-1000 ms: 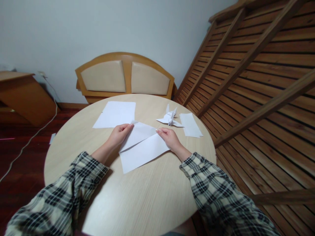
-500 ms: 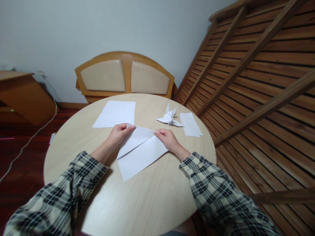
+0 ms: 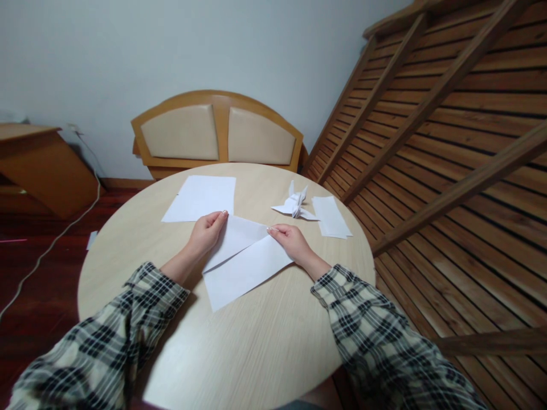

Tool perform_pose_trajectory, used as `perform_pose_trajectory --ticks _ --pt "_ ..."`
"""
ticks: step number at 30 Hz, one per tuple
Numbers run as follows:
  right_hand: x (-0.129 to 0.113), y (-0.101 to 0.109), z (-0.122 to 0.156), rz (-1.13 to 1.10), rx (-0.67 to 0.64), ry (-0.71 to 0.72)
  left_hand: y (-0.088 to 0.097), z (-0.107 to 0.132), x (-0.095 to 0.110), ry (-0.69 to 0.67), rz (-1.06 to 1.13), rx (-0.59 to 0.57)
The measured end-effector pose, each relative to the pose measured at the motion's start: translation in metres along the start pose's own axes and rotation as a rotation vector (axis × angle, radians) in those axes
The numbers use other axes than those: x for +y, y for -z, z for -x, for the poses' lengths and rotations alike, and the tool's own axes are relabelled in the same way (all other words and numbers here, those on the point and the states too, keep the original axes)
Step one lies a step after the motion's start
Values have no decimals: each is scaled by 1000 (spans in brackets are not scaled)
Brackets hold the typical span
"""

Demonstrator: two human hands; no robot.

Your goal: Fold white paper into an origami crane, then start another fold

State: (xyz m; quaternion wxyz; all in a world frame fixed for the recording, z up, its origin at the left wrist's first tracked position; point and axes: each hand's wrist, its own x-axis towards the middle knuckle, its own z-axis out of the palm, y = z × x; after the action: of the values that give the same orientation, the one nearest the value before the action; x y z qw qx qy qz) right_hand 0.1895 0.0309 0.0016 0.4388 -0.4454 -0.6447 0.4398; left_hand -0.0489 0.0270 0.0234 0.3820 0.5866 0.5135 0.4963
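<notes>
A white sheet of paper [image 3: 252,267] with a slanting folded flap lies over the middle of the table, between my two hands. My left hand [image 3: 207,232] pinches its upper left corner between thumb and fingers. At the upper right end of the fold, my right hand [image 3: 293,242] grips the edge, thumb on top. The fingers beneath the paper are hidden on both sides. Just beyond my right hand stands a folded white paper crane [image 3: 294,204], touched by neither hand.
The round pale wooden table [image 3: 273,347] carries more white paper [image 3: 203,196] at the back left and narrow paper strips [image 3: 332,217] at the right. A headboard [image 3: 217,128] stands behind it, wooden slats [image 3: 448,142] lean at the right, and a cable [image 3: 55,245] runs along the floor.
My left thumb has drawn back left to the paper's corner, and that hand has shifted slightly up. My right hand keeps its place on the edge.
</notes>
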Motion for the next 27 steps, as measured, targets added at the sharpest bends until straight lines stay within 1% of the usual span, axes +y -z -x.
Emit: perform_pose_trajectory --ticks 3,8,11,14,16,18,23,25,27 --pt "1 1 0 -32 31 -25 -1 1 -3 11 -6 15" --pt "6 6 -4 -94 92 -43 1 -1 -10 89 59 -91" --pt "6 8 -6 -102 112 -48 2 -3 -13 49 -18 -108" --pt "3 7 -5 -116 102 -56 1 -3 -13 -24 -98 -58" --pt "1 6 -4 -115 107 -39 0 -3 -10 -47 -89 -32" --pt "-1 6 -4 -106 118 -20 -1 -2 -8 -17 -54 -48" --pt "2 12 -6 -156 148 -20 -1 1 -4 142 119 -137" --pt "4 15 -8 -197 168 -40 -1 2 -5 169 152 -175" --pt "5 18 -9 -220 184 -47 -1 1 -8 178 172 -181"
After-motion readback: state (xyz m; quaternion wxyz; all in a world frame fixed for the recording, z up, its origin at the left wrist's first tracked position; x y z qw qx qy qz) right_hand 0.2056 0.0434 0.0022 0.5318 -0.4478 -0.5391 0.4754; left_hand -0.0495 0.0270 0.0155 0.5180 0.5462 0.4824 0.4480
